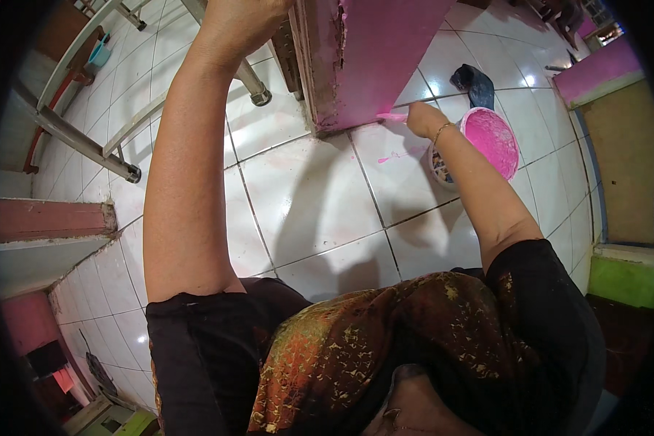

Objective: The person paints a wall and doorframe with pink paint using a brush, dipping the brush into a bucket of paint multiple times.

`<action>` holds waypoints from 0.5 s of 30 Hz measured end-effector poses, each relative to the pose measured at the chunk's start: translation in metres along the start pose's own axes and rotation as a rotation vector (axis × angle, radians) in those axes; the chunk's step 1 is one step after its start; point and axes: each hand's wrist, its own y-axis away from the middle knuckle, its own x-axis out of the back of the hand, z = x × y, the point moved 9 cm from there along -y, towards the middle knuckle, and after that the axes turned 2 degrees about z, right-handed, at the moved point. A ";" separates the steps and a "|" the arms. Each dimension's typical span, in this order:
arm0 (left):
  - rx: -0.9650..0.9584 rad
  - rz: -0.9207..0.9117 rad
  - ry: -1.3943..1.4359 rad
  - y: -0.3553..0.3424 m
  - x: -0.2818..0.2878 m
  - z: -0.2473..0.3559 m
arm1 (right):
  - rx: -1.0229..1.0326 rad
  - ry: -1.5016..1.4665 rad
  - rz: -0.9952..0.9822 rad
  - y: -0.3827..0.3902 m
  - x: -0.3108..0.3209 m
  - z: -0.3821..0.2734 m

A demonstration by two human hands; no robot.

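Low by the foot of a pink-painted wall (385,58), my right hand (425,120) is closed round a paintbrush. Its pink, paint-covered end (394,117) points left and meets the wall's bottom edge. Just right of that hand is a tub (491,134) with wet pink paint smeared round its inside, partly behind my forearm. My left hand (247,25) is raised at the top, beside the wall's rough, unpainted end (320,65). The picture's edge and the wall hide its fingers. Pink drips (385,160) lie on the tiles under the brush.
White floor tiles (320,196) spread around me. Metal furniture legs (87,142) stand at the left, another leg (258,91) behind my left forearm. A crumpled dark bag or cloth (476,86) lies beyond the tub. At the right is a pink and tan low wall (621,138).
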 end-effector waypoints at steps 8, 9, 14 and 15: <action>-0.008 -0.019 0.036 0.000 0.000 -0.001 | 0.120 0.044 -0.069 0.016 -0.022 -0.081; -0.010 -0.002 0.047 0.001 0.001 0.001 | 0.134 0.039 -0.082 0.015 -0.030 -0.089; 0.023 -0.012 -0.038 -0.001 0.001 -0.002 | 0.111 0.053 -0.065 -0.008 -0.031 -0.072; -0.004 -0.033 -0.021 -0.001 0.001 -0.002 | 0.107 0.071 -0.071 -0.007 -0.024 -0.067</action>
